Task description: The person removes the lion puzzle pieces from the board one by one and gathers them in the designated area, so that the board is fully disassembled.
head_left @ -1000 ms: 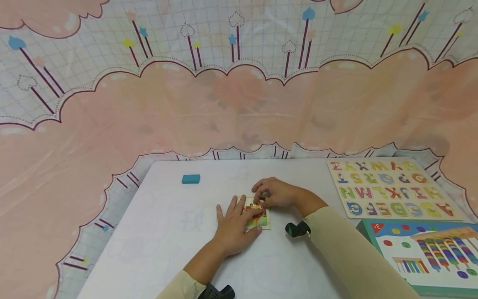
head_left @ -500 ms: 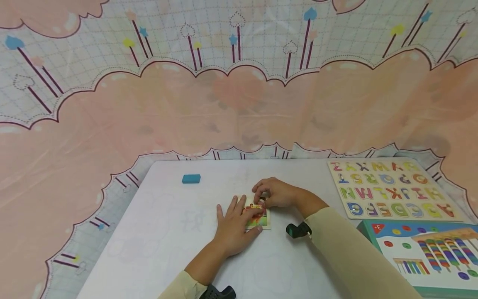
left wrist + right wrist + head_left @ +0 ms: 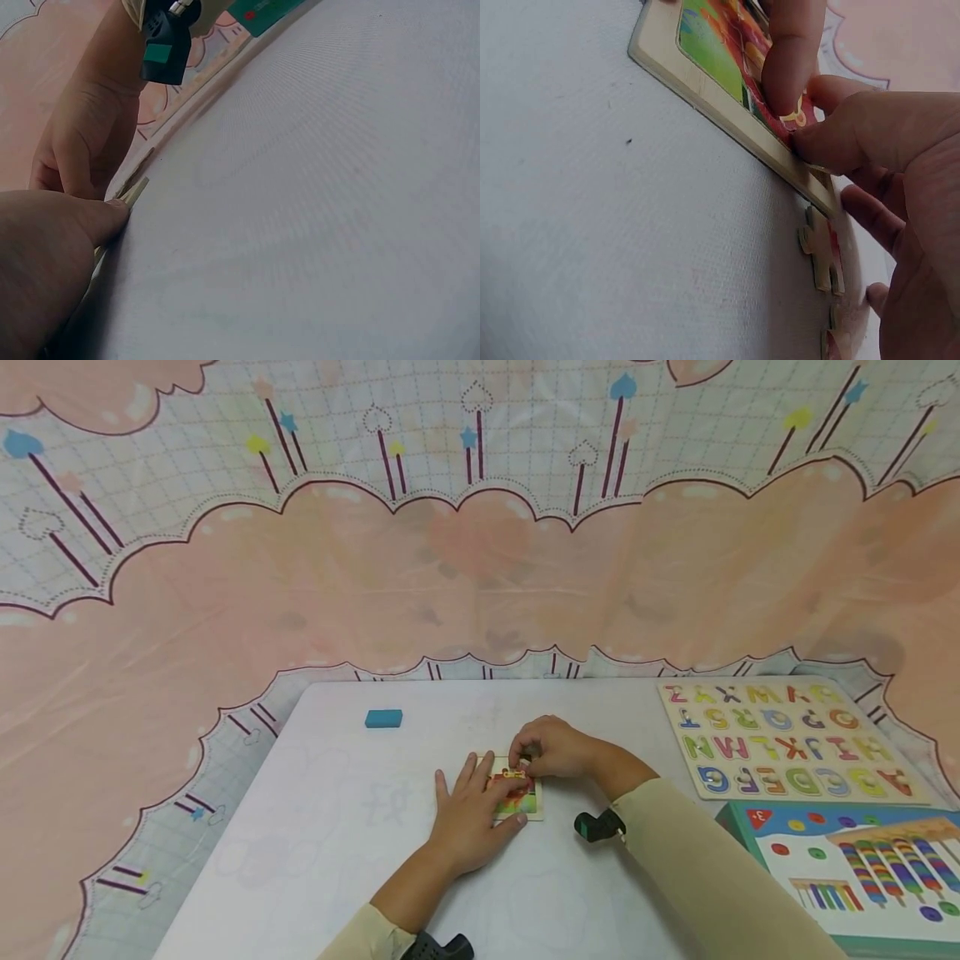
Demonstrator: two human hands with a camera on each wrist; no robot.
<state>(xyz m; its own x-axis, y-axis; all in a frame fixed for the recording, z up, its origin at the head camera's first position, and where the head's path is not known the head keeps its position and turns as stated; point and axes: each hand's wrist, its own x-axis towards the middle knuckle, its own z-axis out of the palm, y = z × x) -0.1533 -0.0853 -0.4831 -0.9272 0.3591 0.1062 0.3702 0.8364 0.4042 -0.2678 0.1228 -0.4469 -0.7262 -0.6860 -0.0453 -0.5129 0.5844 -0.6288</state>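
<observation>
A small wooden jigsaw puzzle (image 3: pixel 531 812) with a red, yellow and green picture lies on the white table. My left hand (image 3: pixel 468 822) rests spread across its left side; one straight finger (image 3: pixel 789 71) presses on the picture. At the upper right corner, my right hand (image 3: pixel 557 748) pinches a red and yellow puzzle piece (image 3: pixel 802 117) between thumb and fingers, right at the frame's inner edge. Past that corner, under the right hand, lie loose puzzle pieces, one puzzle piece (image 3: pixel 822 251) showing its wooden side. The left wrist view shows the puzzle's edge (image 3: pixel 137 191) by the left thumb.
A teal block (image 3: pixel 384 719) lies at the back left of the table (image 3: pixel 300 827). To the right are an alphabet puzzle board (image 3: pixel 795 760) and, nearer, a box with an abacus picture (image 3: pixel 810 877). A patterned cloth (image 3: pixel 420 577) hangs behind.
The right hand's fingers have curled in slightly more at the puzzle's upper right corner. My left hand has stayed in place on the puzzle.
</observation>
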